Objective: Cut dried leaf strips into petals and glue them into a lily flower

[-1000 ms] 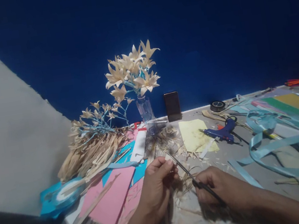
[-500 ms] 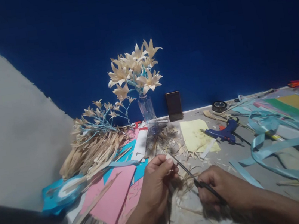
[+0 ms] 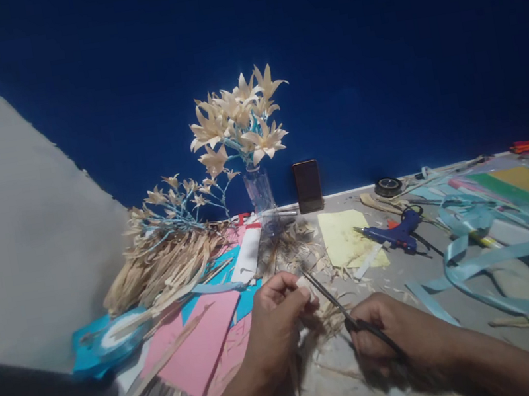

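Cream-coloured material, a small piece (image 3: 302, 283), sits pinched between the thumb and fingers of my left hand (image 3: 276, 316), in the lower middle of my view. Of my two hands, the right (image 3: 392, 338) is curled around the dark handles of a pair of scissors (image 3: 330, 298). Their blades point up and to the left, slightly parted, with the tips right beside the piece; I cannot tell whether they touch it.

Beyond my hands, a clear vase (image 3: 261, 202) stands near the blue wall (image 3: 373, 60), holding pale flowers (image 3: 263, 141) on light-blue stems. A dark phone (image 3: 308, 186) is propped upright to its right. Dry scraps (image 3: 297, 246) litter the grey work surface (image 3: 398, 284) around the vase's foot and under my hands.

To the right I see a yellow sheet (image 3: 343, 235), with the nozzle of a blue glue gun (image 3: 398, 234) over its edge. A black roll of tape (image 3: 388, 187) lies behind the gun, and loops of light-blue ribbon (image 3: 528, 246) spread farther right.

On my left, smaller flowers (image 3: 156, 197) lie on a bundle of dried strips (image 3: 151, 276). Nearer to me are pink sheets (image 3: 203, 348), turquoise ones partly under them, and a white tube (image 3: 247, 257) with a red end.
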The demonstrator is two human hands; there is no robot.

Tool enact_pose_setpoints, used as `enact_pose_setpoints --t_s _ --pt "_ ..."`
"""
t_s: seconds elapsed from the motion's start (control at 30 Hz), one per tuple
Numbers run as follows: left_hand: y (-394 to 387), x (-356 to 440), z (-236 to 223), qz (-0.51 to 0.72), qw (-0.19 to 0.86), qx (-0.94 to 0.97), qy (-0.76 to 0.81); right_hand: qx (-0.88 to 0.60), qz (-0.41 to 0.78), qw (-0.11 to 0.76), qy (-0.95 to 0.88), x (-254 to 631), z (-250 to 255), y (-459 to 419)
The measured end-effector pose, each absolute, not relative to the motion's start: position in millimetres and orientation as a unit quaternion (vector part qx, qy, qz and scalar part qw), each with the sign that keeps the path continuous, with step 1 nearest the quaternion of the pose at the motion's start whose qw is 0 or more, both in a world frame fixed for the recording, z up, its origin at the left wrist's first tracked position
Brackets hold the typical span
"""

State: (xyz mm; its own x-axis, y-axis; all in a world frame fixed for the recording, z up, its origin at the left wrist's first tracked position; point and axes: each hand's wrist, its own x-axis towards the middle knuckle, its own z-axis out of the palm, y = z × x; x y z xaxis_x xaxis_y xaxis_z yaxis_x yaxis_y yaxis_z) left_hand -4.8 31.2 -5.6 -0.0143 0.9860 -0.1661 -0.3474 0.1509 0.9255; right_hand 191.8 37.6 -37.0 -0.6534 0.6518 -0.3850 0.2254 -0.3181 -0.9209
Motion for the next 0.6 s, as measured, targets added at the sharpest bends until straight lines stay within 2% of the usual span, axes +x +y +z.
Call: enact_pose_setpoints --t_s 0.27,0.43,0.6 --pt "34 -6 -12 0.546 0.602 0.354 0.463 -0.374 0.747 0.177 -0.520 190 -38 33" --pt "32 -1 -12 0.533 0.673 0.279 0.432 -0.418 0.708 0.327 -0.466 184 -27 35" --pt "23 14 -20 0.500 0.724 0.250 0.405 -0.435 0.670 0.407 -0.443 182 -27 35"
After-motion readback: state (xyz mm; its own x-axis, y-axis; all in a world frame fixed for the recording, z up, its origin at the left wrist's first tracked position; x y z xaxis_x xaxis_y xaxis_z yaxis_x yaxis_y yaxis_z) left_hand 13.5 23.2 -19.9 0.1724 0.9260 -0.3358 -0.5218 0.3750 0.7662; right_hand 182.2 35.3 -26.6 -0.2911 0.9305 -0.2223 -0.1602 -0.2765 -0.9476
